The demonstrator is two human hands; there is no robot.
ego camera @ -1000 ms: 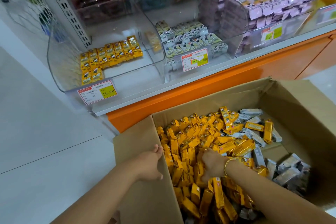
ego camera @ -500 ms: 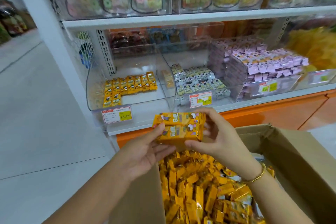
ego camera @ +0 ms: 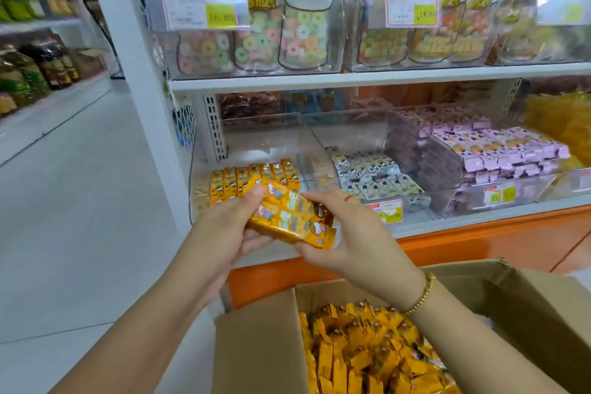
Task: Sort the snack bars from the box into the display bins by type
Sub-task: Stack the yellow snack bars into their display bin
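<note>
The left hand grips the left end of a stack of yellow snack bars, thumb on top. The right hand pinches its right end. The stack is tilted, in front of the yellow-bar bin and above the cardboard box.

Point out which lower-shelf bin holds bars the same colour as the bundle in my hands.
The leftmost bin: its row of yellow bars matches the held bundle. The middle bin holds white bars, the right bin purple bars.
</note>
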